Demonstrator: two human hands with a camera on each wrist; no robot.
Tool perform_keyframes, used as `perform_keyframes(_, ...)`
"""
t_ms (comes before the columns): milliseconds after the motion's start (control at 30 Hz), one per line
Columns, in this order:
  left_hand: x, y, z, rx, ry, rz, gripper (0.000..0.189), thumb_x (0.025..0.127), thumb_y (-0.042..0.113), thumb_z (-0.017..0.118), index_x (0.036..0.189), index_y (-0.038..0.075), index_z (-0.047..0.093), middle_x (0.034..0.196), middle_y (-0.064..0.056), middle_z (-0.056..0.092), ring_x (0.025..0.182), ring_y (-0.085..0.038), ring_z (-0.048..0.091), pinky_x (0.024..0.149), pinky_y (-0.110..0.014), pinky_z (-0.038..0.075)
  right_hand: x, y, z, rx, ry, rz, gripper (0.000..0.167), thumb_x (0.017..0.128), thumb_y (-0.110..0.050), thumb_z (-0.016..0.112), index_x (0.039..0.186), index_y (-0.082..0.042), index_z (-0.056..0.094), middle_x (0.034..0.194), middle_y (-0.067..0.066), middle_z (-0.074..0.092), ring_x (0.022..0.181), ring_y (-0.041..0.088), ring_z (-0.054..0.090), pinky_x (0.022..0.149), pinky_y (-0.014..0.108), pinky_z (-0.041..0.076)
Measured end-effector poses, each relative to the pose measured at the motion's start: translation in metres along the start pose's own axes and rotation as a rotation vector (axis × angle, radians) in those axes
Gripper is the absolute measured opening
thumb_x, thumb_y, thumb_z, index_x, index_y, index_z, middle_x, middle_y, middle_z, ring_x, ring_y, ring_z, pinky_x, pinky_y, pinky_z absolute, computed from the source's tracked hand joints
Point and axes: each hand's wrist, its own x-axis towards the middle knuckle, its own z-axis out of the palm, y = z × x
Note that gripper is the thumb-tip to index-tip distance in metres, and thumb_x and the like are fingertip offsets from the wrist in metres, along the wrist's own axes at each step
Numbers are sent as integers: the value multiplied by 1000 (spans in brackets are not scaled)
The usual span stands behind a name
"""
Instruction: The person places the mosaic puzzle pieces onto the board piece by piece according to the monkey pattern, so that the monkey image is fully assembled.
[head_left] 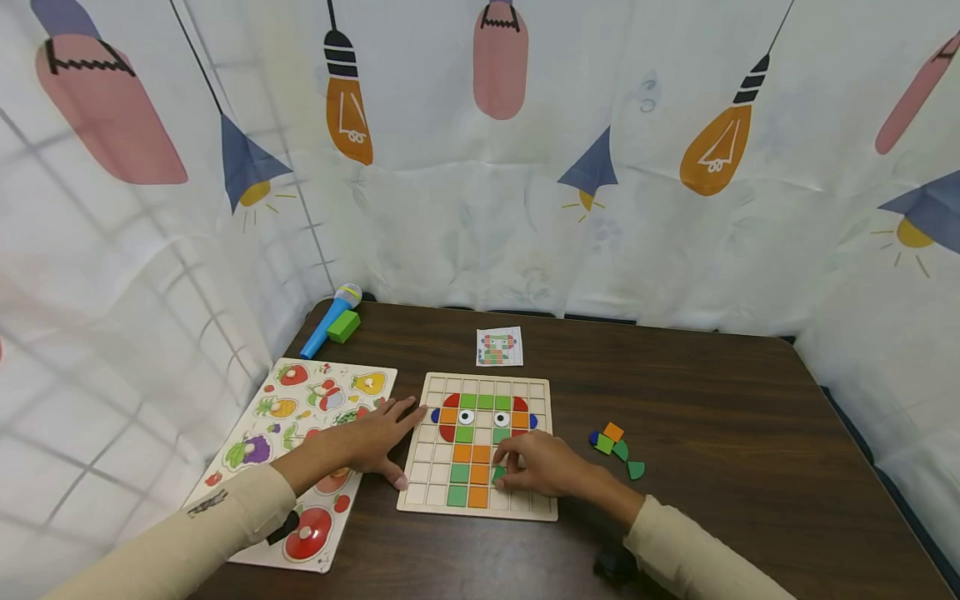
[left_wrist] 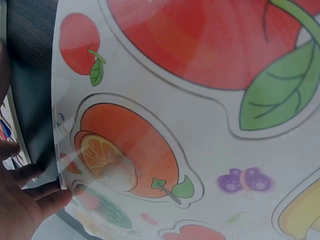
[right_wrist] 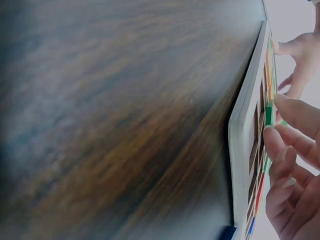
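A wooden grid board (head_left: 480, 512) lies on the table, filled in part with orange, green, red and blue pieces and two eye pieces (head_left: 501, 418). My right hand (head_left: 543, 462) is over the board's right half. Its thumb and finger pinch a small green piece (right_wrist: 269, 114), which is at the grid beside the orange column. My left hand (head_left: 378, 437) rests at the board's left edge with fingers spread, thumb near the lower left side. Right of the board lie loose pieces: an orange square (head_left: 613, 431), a green square (head_left: 604, 444), two rounded green pieces (head_left: 636, 470) and a blue one (head_left: 594, 437).
A fruit puzzle board (head_left: 258, 454) lies under my left forearm. Behind it are a blue toy microphone (head_left: 322, 329) and a green block (head_left: 344, 326). A printed pattern card (head_left: 499, 347) lies beyond the grid board. A patterned curtain (head_left: 465, 217) hangs behind the dark table (head_left: 720, 400).
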Motion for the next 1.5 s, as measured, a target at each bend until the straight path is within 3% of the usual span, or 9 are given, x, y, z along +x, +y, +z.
perform_keyframes(700, 2, -1, 0, 10, -10, -2, 117, 72, 62, 81, 161, 15, 22, 166, -19, 18, 151, -50, 17, 113, -65, 32, -4, 4, -1, -14, -4, 42, 15, 87, -30, 80, 96, -19, 74, 73, -17, 57, 68, 0, 50, 61, 22, 41)
perform_keyframes(1500, 2, -2, 1, 7, -13, 1, 117, 71, 63, 80, 161, 15, 23, 166, -19, 18, 151, -50, 17, 112, -66, 33, -9, 0, -4, -58, 10, 25, 14, 90, -29, 76, 98, -17, 78, 73, -17, 58, 69, 1, 49, 61, 21, 41)
